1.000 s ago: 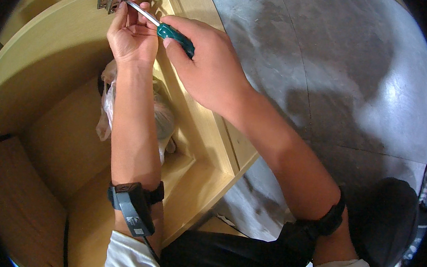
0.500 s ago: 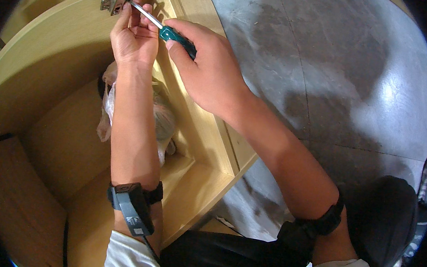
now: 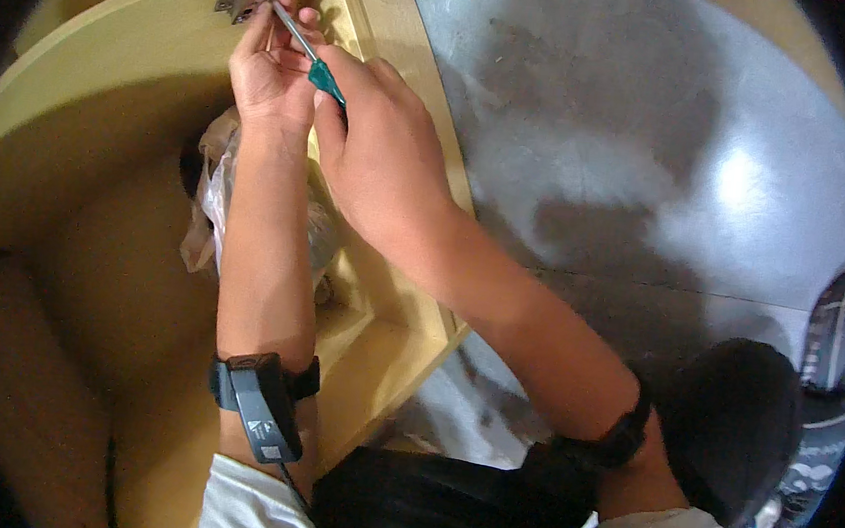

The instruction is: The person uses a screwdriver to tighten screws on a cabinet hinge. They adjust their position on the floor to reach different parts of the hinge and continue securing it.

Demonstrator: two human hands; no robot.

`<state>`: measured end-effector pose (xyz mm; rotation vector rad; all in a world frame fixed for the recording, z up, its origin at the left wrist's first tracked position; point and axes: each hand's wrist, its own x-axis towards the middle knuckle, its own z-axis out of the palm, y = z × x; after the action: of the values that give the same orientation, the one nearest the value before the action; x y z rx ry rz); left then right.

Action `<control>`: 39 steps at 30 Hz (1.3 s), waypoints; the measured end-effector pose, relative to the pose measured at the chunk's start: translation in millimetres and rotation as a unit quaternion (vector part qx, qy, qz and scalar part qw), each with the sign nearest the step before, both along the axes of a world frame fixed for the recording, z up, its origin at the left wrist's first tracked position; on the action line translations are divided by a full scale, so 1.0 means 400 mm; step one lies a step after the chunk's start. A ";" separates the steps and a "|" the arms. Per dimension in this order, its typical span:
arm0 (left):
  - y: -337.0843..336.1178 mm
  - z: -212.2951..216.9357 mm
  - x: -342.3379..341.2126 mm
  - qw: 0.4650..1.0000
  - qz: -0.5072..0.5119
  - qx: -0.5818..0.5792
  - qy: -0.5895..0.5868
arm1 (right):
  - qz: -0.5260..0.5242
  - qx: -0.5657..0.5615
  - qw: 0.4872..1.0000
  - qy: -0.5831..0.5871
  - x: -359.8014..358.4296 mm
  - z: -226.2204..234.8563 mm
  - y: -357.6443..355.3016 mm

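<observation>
A metal cabinet hinge (image 3: 233,1) sits at the top of the pale wooden panel. My left hand (image 3: 276,84) is palm up beside it, thumb and fingertips drawn together at the hinge. Whatever they pinch there is too small to make out. My right hand (image 3: 387,152) grips a screwdriver (image 3: 327,80) with a green handle and a metal shaft. The shaft slants up and left, and its tip meets the hinge area by my left fingertips. The exact contact point is hidden.
Below my left forearm, a plastic bag (image 3: 216,188) lies inside the wooden cabinet (image 3: 427,86). Grey tiled floor (image 3: 629,161) spreads to the right. My black-clad knee (image 3: 738,418) is at the lower right, near a dark patterned item (image 3: 824,395) at the rim.
The right hand has rotated on the screwdriver, so less of the green handle shows. Hinge and left hand appear slightly farther right and lower as the view shifts.
</observation>
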<state>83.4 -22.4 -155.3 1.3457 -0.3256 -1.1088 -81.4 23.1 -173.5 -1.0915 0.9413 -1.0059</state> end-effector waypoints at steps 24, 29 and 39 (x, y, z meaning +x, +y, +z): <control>-0.046 0.045 -0.103 0.993 0.086 0.078 0.017 | 0.288 0.276 0.910 -0.112 -0.177 0.154 -0.046; -0.042 0.054 -0.090 0.994 0.046 0.095 -0.021 | 0.353 0.295 0.882 -0.099 -0.192 0.158 -0.034; -0.062 0.016 -0.129 0.989 0.131 0.075 -0.004 | 0.297 0.245 0.921 0.066 -0.135 0.149 -0.041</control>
<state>31.8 -47.3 -148.8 1.4782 -0.0677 -0.9214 -135.4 6.7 -113.9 -0.9309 0.8295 -0.1789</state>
